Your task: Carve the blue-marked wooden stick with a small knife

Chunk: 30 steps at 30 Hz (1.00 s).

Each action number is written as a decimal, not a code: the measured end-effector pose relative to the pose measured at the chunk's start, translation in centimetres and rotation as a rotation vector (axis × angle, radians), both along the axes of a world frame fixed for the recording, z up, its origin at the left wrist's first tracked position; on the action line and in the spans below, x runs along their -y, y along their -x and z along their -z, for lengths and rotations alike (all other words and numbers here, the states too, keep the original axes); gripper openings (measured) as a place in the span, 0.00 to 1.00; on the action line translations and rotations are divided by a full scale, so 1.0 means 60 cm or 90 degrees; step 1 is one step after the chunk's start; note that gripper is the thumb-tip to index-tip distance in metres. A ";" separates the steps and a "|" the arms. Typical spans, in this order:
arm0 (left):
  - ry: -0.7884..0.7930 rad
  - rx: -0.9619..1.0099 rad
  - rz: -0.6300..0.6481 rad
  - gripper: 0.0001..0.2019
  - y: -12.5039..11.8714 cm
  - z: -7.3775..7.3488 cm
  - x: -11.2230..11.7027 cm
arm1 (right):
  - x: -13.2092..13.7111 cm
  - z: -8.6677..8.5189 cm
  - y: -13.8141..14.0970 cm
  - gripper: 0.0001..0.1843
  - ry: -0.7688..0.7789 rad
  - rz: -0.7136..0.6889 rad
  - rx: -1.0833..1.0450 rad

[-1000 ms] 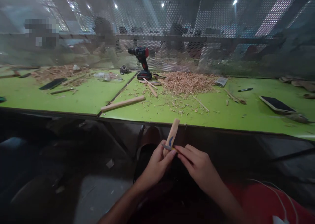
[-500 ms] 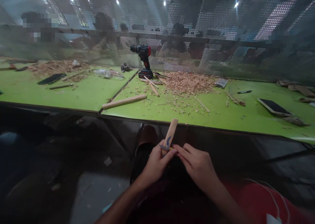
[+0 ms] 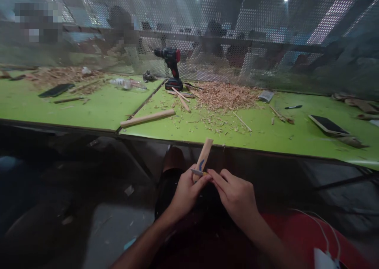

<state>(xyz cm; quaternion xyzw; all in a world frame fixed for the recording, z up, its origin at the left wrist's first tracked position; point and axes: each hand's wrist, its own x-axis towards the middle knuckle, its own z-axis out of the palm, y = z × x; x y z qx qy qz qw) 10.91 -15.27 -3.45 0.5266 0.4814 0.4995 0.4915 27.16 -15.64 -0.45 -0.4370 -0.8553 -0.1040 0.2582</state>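
Note:
My left hand (image 3: 186,192) is closed round the lower end of a short flat wooden piece (image 3: 205,153) with a blue mark, holding it tilted up over my lap, below the table edge. My right hand (image 3: 235,196) is closed on a small knife (image 3: 197,172). Its thin blade lies across the wood just above my left thumb. The two hands touch at the fingertips.
A green table (image 3: 284,137) runs across in front, with a pile of wood shavings (image 3: 226,96), a long wooden dowel (image 3: 147,118), thin sticks, a red-and-black cordless drill (image 3: 171,66), a black pen (image 3: 293,107) and a phone (image 3: 328,124). A perforated metal screen stands behind it.
Both hands and the wood have stayed together with almost no change of grip. The view has shifted slightly, so the table sits a little higher in the picture.

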 end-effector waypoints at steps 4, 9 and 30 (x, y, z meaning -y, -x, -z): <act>0.026 -0.005 -0.046 0.15 -0.005 0.001 0.003 | 0.003 0.000 0.002 0.19 -0.017 0.021 -0.011; 0.008 0.050 0.028 0.13 -0.002 -0.007 0.003 | -0.008 -0.005 -0.010 0.21 0.014 -0.053 0.004; -0.017 0.008 0.032 0.13 0.001 0.006 0.000 | -0.006 0.011 -0.002 0.18 -0.101 -0.019 -0.014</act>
